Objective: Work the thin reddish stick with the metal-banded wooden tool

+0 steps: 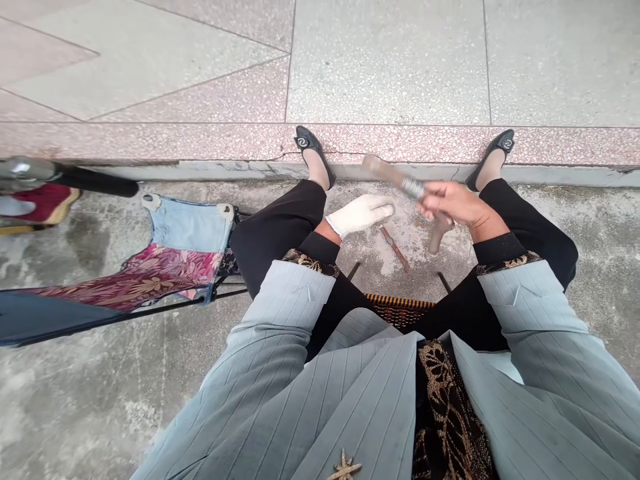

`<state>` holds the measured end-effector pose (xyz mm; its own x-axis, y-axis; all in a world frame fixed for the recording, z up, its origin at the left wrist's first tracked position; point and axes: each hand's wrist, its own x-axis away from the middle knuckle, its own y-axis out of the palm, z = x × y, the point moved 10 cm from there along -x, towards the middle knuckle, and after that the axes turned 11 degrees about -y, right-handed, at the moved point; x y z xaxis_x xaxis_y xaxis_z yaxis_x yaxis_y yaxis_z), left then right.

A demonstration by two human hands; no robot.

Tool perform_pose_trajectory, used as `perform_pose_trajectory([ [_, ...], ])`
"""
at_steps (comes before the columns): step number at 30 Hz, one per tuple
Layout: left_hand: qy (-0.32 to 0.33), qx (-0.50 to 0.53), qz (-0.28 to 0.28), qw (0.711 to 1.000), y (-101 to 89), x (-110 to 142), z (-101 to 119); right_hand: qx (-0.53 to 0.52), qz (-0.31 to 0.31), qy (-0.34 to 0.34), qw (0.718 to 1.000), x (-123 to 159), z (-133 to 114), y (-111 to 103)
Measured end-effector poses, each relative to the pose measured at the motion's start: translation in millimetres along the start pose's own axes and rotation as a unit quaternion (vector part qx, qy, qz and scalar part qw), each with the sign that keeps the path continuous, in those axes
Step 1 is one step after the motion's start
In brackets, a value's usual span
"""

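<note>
My right hand (453,202) is wrapped round a blurred wooden tool (387,171) with a band of wire near the fingers; its wooden end points up and to the left. A brownish, blurred piece (438,235) shows below that hand, and I cannot tell whether it belongs to the same tool. My left hand (361,215), in a white knitted glove, has its fingers drawn together low over the concrete. Just below those fingertips is a thin, rusty brown rod (395,249), slanting down to the right. Whether the glove grips its upper end is unclear.
Beside my left leg stands a folding chair (190,227) with blue and floral cloth. A black-gripped metal bar (95,180) and another person's red shoe (47,203) are at far left. My feet rest by a raised tiled ledge (390,143). A woven seat (400,308) is under me.
</note>
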<state>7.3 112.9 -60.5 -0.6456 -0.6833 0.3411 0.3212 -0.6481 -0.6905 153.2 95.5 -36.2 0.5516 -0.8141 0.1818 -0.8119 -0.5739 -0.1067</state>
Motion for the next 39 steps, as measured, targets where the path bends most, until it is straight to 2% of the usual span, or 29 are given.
perform_pose_trajectory([
  [2,-0.013,0.017,-0.017,1.0,5.6,1,2,0.012,0.157,-0.008,0.987,-1,7,-35],
  [3,-0.011,0.019,-0.038,0.999,10.8,2,5,0.034,0.202,0.007,0.979,0,15,-46],
  [5,0.01,0.015,-0.076,0.997,19.0,6,13,0.099,0.234,0.063,0.965,0,32,-56],
  [7,0.022,0.008,-0.096,0.995,22.3,10,17,0.186,0.215,0.115,0.952,-1,43,-57],
  [9,0.018,-0.007,-0.104,0.994,23.4,12,17,0.287,0.172,0.149,0.931,-2,45,-51],
  [12,0.018,-0.032,-0.098,0.995,21.9,13,16,0.42,0.094,0.184,0.884,-5,40,-38],
  [15,0.021,-0.064,-0.073,0.995,17.0,11,12,0.48,0.001,0.213,0.851,-6,43,-20],
  [18,-0.026,-0.13,-0.057,0.99,14.4,6,-3,0.492,-0.109,0.238,0.83,-4,55,-1],
  [20,-0.052,-0.166,-0.054,0.983,14.0,4,-12,0.479,-0.187,0.238,0.824,0,64,14],
  [22,-0.05,-0.179,-0.053,0.981,14.4,3,-14,0.424,-0.268,0.236,0.833,9,72,32],
  [24,-0.039,-0.175,-0.047,0.983,12.8,2,-12,0.313,-0.347,0.237,0.852,22,74,53],
  [26,-0.033,-0.156,-0.027,0.987,7.8,2,-9,0.183,-0.396,0.205,0.876,32,60,72],
  [27,-0.032,-0.141,-0.019,0.989,5.5,1,-8,0.133,-0.388,0.171,0.896,31,48,75],
  [28,-0.034,-0.12,-0.008,0.992,3.2,1,-6,0.095,-0.347,0.13,0.924,24,34,72],
  [29,-0.037,-0.095,0.003,0.995,1.3,0,-4,0.07,-0.274,0.087,0.955,14,20,60],
  [30,-0.037,-0.068,0.01,0.997,0.7,0,-2,0.055,-0.173,0.049,0.982,4,9,41],
  [31,-0.034,-0.041,0.014,0.998,1.3,0,1,0.049,-0.06,0.019,0.997,-3,0,18],
  [33,-0.024,-0.002,0.011,1.0,5.5,-1,7,0.059,0.131,-0.005,0.99,-4,-7,-26],
  [35,-0.017,0.003,-0.021,1.0,14.9,-1,11,0.106,0.229,0.023,0.967,1,1,-52],
  [37,-0.011,-0.015,-0.063,0.998,23.2,1,12,0.193,0.243,0.084,0.947,3,13,-63],
  [39,0.004,-0.029,-0.087,0.996,24.4,5,12,0.308,0.198,0.134,0.921,3,21,-63],
])
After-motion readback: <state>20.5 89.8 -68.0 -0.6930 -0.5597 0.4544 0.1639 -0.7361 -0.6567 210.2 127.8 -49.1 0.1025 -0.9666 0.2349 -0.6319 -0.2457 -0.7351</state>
